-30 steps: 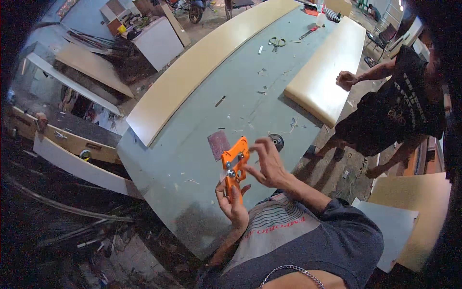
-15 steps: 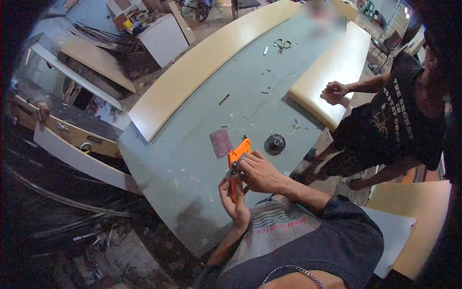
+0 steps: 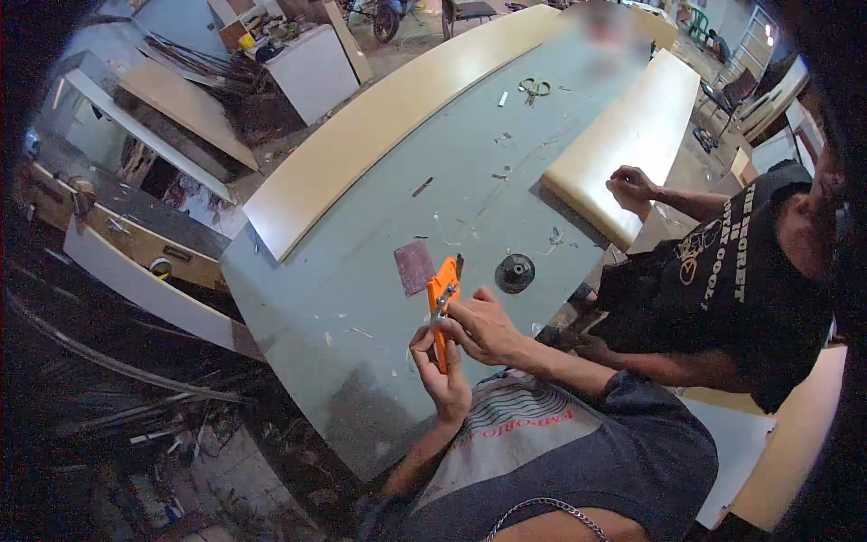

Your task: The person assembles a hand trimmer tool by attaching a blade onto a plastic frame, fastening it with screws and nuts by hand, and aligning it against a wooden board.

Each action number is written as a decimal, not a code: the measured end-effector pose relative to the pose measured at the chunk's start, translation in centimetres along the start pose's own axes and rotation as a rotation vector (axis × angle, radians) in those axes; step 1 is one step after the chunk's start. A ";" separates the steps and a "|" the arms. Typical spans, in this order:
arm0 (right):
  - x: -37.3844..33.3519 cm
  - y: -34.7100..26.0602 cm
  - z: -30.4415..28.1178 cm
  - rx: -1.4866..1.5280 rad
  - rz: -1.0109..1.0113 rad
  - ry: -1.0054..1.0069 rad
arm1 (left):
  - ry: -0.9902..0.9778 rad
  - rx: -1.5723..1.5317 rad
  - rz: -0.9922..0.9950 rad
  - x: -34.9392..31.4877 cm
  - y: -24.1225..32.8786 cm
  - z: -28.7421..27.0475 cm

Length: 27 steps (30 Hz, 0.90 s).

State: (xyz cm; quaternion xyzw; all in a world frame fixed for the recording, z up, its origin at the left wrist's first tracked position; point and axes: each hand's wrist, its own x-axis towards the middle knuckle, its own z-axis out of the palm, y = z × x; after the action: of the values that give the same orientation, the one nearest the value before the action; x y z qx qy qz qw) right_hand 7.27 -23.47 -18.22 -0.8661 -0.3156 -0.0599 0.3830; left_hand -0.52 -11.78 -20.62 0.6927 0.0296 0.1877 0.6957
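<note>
An orange plastic tool (image 3: pixel 444 291) with small metal fittings on its face stands nearly upright over the near part of the table. My left hand (image 3: pixel 441 384) is closed around its lower end. From the right, my right hand (image 3: pixel 489 329) reaches in with fingers bent and the fingertips at the metal fittings; the exact pinch is partly hidden. Just beyond the tool lies a maroon sheet of sandpaper (image 3: pixel 414 267). A black round pad (image 3: pixel 516 273) with a raised hub rests on the table to the right.
Pale curved panels (image 3: pixel 379 122) line the grey-green tabletop's (image 3: pixel 352 244) far left edge. Another thick pale panel (image 3: pixel 623 149) lies on the right, with a co-worker's hand (image 3: pixel 634 185) above it. Scissors (image 3: pixel 535 87) and scraps lie further back. Boards (image 3: pixel 153 289) clutter the left.
My right hand has drawn back slightly, showing more of the orange tool's face and metal fittings. The tool has turned a little more upright. The co-worker at the right has leaned lower.
</note>
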 end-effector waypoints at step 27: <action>1.3 0.2 0.1 -0.029 -0.155 0.107 | 0.097 -0.532 -0.323 0.7 -0.6 -1.1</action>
State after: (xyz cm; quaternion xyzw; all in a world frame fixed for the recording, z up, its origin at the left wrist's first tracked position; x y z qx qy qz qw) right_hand 8.35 -22.86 -17.95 -0.8402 -0.3599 -0.1400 0.3807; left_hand -0.07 -10.49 -21.12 0.4628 0.1223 0.1090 0.8712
